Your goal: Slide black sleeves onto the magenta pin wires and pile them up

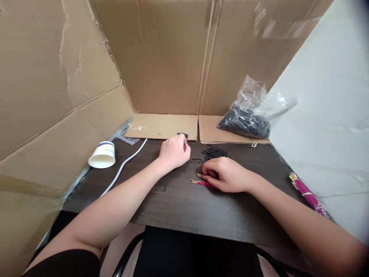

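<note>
My left hand is closed around a bundle of magenta wires, with black sleeves at the bundle's far end. Most of that bundle is hidden behind my fingers. To the right, my right hand rests low over the table with thumb and fingers curled together at a few magenta wires with gold-coloured terminals. Part of these wires lies under the hand, out of sight. Just beyond my right fingers is a loose pile of short black sleeves.
A clear plastic bag of black sleeves sits at the back right on cardboard. A tied bundle of magenta wires lies at the right edge. A paper cup lies tipped at left, near a white cable. Cardboard walls enclose the table.
</note>
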Tool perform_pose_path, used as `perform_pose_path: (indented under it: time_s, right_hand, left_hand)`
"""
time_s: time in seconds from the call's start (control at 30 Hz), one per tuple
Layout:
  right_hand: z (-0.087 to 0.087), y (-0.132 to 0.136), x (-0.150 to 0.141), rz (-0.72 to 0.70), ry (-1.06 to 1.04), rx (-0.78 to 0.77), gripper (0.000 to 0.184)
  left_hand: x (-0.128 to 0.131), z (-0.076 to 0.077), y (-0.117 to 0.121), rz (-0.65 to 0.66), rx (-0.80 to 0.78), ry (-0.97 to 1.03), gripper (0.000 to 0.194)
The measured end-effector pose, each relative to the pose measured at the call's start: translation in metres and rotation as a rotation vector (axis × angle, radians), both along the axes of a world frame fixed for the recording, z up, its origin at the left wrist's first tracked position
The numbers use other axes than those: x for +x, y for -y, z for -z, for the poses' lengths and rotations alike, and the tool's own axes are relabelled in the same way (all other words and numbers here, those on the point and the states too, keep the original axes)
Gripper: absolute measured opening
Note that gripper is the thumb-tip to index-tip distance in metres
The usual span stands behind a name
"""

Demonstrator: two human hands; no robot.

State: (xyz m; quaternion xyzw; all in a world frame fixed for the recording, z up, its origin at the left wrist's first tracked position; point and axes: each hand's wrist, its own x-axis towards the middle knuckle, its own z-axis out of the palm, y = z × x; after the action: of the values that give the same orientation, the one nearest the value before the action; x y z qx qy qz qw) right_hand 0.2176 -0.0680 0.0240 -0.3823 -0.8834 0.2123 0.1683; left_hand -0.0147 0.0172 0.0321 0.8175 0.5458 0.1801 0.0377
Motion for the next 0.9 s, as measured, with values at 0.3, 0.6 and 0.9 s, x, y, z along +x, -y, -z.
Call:
perform_pose_path:
  time_s: [0.3, 0.6, 0.9]
  right_hand:
    - [0.003, -0.001, 0.0, -0.026, -0.021, 0.016, 0.011]
    - [0.001, 0.0, 0.0, 0.013, -0.055, 0.07, 0.006]
    - [0.008, -0.002, 0.0, 0.086, -0.061, 0.121, 0.011]
  left_hand:
    - [0.0, 0.017, 0.005, 0.496, 0.044, 0.154, 0.013]
    - [-0.001, 0.02, 0.0, 0.567, -0.011, 0.122, 0.011]
    - [0.0, 0.02, -0.001, 0.583, -0.019, 0.106, 0.015]
